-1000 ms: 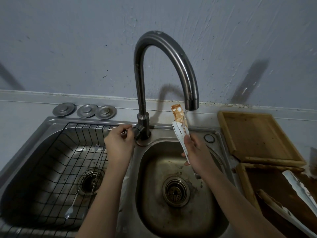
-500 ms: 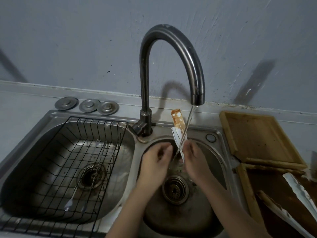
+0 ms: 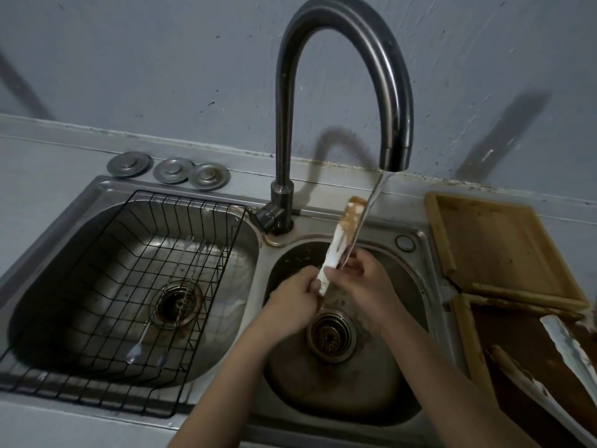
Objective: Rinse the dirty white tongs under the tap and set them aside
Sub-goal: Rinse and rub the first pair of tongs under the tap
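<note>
White tongs (image 3: 340,240) smeared with brown sauce at the tip stand tilted above the right sink basin (image 3: 410,376). Both hands hold their lower end: my left hand (image 3: 292,299) grips from the left, my right hand (image 3: 358,279) from the right. A thin stream of water (image 3: 371,202) runs from the dark curved tap (image 3: 395,124) and strikes the tongs near my right fingers. The sauced tip sits just left of the stream.
The left basin holds a black wire rack (image 3: 97,318) with long spoons (image 3: 142,344). Three metal sink plugs (image 3: 171,170) lie on the back ledge. Wooden boards (image 3: 504,244) sit right of the sink, with more dirty white utensils (image 3: 568,344) on the lower one.
My left hand left the tap handle and joined the right hand on the tongs. Water started to flow. The tongs tilted right, toward the stream.
</note>
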Demonstrator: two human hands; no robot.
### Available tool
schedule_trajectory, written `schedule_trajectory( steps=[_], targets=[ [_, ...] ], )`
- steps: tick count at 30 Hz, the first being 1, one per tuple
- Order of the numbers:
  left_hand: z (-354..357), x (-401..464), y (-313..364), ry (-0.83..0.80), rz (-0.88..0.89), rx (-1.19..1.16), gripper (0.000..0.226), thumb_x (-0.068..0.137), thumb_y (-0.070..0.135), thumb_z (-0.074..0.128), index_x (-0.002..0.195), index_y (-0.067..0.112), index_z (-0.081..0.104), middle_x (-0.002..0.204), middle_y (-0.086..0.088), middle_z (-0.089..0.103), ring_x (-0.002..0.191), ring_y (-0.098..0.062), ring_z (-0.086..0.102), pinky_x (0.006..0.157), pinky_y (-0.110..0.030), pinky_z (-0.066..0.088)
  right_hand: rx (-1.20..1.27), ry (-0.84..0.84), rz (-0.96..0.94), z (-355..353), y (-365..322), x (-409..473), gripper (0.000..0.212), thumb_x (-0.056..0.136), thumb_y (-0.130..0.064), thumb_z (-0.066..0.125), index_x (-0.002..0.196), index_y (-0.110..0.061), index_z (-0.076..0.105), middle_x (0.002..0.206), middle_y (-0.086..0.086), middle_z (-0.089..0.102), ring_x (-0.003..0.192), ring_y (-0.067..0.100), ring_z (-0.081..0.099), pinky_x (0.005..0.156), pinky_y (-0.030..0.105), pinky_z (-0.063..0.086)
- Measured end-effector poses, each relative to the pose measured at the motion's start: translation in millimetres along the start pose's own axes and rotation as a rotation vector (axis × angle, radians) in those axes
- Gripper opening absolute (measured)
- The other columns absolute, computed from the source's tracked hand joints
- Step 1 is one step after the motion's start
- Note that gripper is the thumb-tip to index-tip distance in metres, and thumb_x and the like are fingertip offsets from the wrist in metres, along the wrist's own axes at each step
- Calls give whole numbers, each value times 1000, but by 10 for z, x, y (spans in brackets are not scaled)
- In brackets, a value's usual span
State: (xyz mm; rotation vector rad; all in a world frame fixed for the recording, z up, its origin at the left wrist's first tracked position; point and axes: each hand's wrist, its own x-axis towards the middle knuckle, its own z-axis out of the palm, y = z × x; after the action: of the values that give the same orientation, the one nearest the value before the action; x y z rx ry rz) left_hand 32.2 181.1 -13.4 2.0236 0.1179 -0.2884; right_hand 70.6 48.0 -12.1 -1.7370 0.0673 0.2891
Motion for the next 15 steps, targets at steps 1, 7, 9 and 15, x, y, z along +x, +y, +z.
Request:
schedule_trajectory(
  steps=[1,7,9,15],
  targets=[
    [-18,4,-21,12,8,38,24,95,20,39,74,27,49,79,-5,63,78,-31,58,73,-41,47,-7,37,-16,-10,-23,35,22,81,-13,68,102,-15,64,93,0,68,85,14,66,71,25,53],
    [-101,-11,-23,3,103,-27,28,92,6,45,80,29,55,65,11,55,69,-12,54,70,-28,42,-27,-38,-16,50,41,-54,14,75,-21,73,87,-24,67,83,2,74,79,15,70,75,30,56],
    [-138,-33,11,-66,123,-86,35,88,-5,44,89,27,58,68,8,58,71,-8,56,68,-19,43,4,-82,-6,86,77,-110,20,72,-22,75,90,-23,68,86,4,76,81,18,71,78,39,57],
    [-188,-61,107,-136,173,-184,34,85,-14,43,106,5,62,79,-6,62,75,-16,56,67,-17,43,65,-2,-17,40,41,-74,11,84,-25,65,87,-15,70,77,4,73,70,15,67,73,37,54]
  ],
)
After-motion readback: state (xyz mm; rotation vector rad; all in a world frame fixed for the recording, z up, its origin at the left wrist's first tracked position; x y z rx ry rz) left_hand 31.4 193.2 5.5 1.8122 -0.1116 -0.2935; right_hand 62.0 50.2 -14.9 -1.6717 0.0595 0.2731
